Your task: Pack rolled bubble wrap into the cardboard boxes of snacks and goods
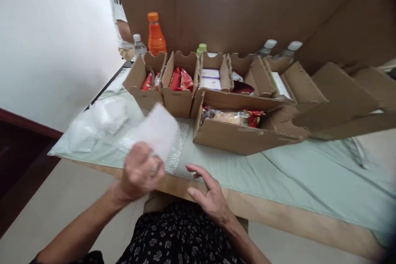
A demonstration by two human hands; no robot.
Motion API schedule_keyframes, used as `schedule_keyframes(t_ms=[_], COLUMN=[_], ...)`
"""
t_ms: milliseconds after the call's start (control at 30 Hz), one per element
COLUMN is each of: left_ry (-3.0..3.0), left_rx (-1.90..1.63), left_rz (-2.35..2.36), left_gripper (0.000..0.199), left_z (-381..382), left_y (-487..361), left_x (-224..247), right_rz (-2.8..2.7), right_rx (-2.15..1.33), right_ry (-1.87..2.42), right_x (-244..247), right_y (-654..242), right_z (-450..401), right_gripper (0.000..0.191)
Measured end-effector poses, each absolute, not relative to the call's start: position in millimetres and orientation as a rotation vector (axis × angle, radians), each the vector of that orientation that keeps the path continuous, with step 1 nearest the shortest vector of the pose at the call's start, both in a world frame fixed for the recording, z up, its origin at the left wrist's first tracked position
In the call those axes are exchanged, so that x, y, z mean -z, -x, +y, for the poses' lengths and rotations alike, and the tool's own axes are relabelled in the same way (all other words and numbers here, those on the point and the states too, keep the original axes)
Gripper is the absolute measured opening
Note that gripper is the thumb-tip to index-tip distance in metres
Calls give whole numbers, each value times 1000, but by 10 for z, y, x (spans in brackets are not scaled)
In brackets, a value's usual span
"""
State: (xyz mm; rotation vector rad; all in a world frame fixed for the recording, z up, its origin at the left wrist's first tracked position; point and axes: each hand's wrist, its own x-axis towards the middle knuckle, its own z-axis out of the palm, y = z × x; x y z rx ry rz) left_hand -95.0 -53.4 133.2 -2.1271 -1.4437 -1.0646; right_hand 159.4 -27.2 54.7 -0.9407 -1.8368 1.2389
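The left hand (142, 171) has its grip clenched around one blurred white wrap (159, 130), raised over the tabletop (247, 169) near its front edge; the right hand (210, 194) is released, holding nothing. The step in hand looks like handling that wrap; the next move seems to call for a steady two-handed hold. One bubble-wrap sheet (179, 150) lies just beyond. Toward the left corner sit at least two plastic bundles (109, 111). Farther back, five cartons (177, 104) stand in a row, with one front carton (229, 138) before them; the cardboard (337, 99) toward the right edge cannot be counted. Five bottles (156, 41) show behind.
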Motion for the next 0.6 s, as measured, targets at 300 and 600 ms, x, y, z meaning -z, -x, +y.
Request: schedule_keyframes(t_ms=[300, 600], left_ry=[2950, 2965], left_rx=[194, 105], left_rz=[-1491, -1626], left_gripper=[24, 29], left_z=[-701, -649], left_y=[-294, -425], left_x=[-784, -752], right_rz=[-1087, -1329], right_rx=[-1258, -1016], right_ry=[1290, 1481], right_x=[-337, -289], right_y=[-2526, -2712], right_z=[-431, -669], right_gripper=[79, 63])
